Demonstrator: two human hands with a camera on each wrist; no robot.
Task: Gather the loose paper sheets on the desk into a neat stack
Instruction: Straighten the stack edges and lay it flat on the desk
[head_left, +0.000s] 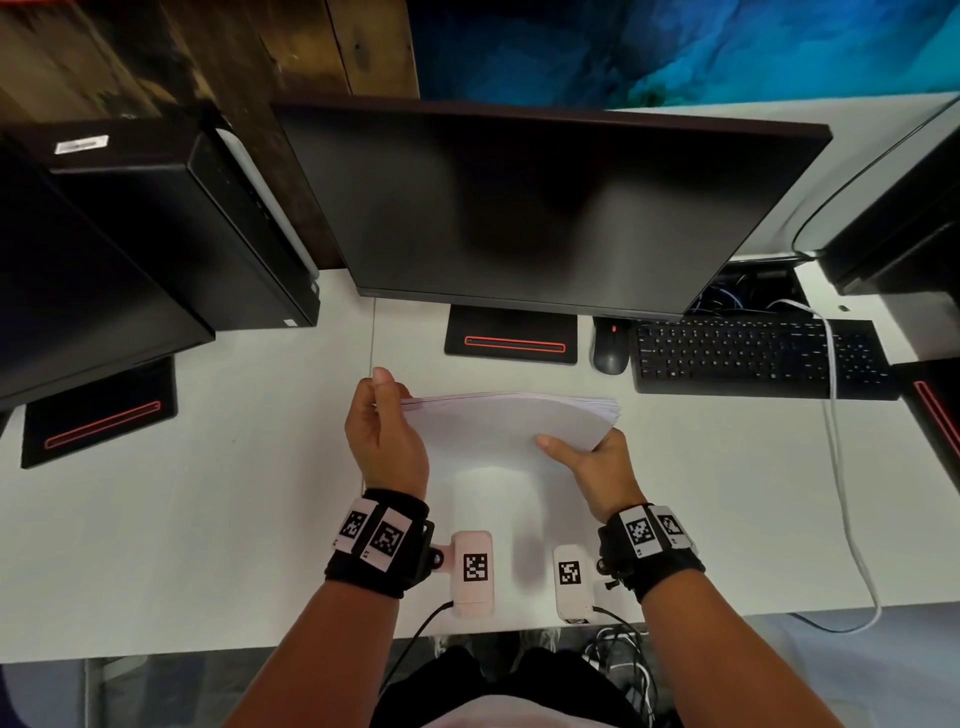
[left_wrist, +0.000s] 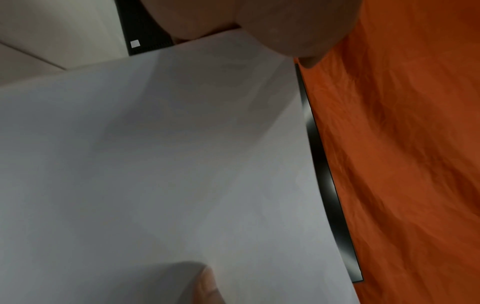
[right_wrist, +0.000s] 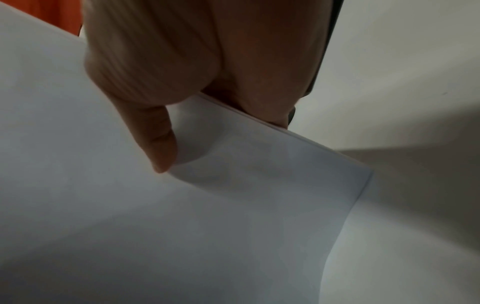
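Spanning the white tabletop (head_left: 208, 519) before the dark monitor (head_left: 545, 208), the paper stack (head_left: 498, 431) is held lifted and bowed, probably to square its edges. The left hand (head_left: 387, 436) grips one end; the right hand (head_left: 597, 467) pinches the other, thumb on top.

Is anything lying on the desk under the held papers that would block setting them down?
Nothing visible does. The paper stack, held by the left hand and right hand, hangs over bare desk.
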